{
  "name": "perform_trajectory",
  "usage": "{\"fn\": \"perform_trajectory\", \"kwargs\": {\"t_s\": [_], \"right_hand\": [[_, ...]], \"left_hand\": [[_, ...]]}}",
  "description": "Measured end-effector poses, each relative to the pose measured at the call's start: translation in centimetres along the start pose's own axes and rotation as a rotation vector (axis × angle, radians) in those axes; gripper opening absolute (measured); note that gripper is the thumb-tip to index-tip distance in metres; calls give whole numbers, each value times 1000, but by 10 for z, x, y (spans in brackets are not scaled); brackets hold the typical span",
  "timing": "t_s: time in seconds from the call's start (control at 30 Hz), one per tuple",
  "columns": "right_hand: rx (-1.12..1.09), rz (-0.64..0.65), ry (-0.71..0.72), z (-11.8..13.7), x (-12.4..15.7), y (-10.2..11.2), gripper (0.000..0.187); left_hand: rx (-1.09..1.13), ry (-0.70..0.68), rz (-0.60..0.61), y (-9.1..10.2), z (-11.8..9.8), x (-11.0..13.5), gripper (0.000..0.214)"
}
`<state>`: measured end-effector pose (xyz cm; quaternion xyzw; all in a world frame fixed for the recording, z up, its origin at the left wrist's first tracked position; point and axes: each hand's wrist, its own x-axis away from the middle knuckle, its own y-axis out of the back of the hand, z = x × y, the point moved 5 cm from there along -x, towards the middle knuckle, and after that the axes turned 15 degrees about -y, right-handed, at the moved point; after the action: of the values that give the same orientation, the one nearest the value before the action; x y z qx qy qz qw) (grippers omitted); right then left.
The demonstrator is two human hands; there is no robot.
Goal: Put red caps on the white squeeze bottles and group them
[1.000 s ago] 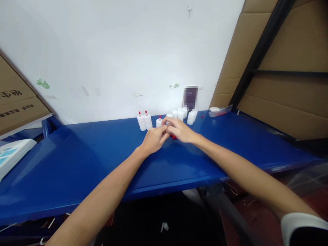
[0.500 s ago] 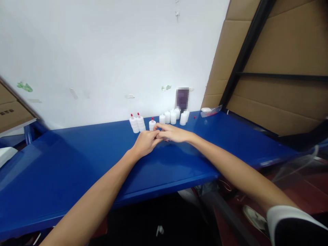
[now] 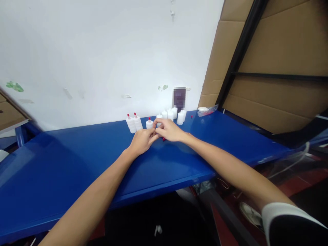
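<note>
Left hand (image 3: 142,141), right hand (image 3: 171,130) meet in front of white, red-tipped plastic bottle (image 3: 149,124) — grip bunched, can't tell contents. Small red pieces (image 3: 164,139) reappear bottle's front-right — fingertip work seemingly ongoing.

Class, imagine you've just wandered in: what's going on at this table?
A person's left hand and right hand, both bare, meet at the fingers over a blue table; anything between them is hidden. Small red pieces show beneath the right hand. Behind the hands, three white bottles with red tips stand to the left, and several white containers without visible tips stand farther right. One lone red piece lies beyond those, near a clear plastic bag.
</note>
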<state>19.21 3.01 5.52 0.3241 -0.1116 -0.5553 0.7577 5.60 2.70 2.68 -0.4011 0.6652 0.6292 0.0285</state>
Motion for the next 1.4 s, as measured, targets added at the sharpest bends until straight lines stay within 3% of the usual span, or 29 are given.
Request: {"fn": "perform_trajectory", "kwargs": {"t_s": [0.13, 0.4, 0.63, 0.8, 0.93, 1.07, 1.23, 1.4], "right_hand": [[8, -120, -40, -13, -8, 13, 14], [-93, -285, -73, -30, -16, 24, 21], [-157, -288, -100, -22, -10, 28, 14], [-181, -362, -72, -24, -10, 26, 8], [-190, -275, -56, -27, -14, 18, 1], [-167, -279, 5, -21, -13, 14, 25], [-120, -324, 114, -10, -15, 14, 35], [54, -240, 239, -3, -23, 2, 66]], "left_hand": [[-24, -37, 50, 0, -2, 0, 47], [-38, -50, 94, -1, -6, -1, 44], [-46, -64, 98, -1, -7, 0, 43], [-32, -60, 86, -2, -6, 0, 43], [-39, -63, 84, -4, -4, 0, 43], [-59, -72, 83, -5, -3, 0, 44], [-82, -62, 99, -7, -1, 1, 44], [-83, -75, 101, -8, -1, 1, 39]]}}
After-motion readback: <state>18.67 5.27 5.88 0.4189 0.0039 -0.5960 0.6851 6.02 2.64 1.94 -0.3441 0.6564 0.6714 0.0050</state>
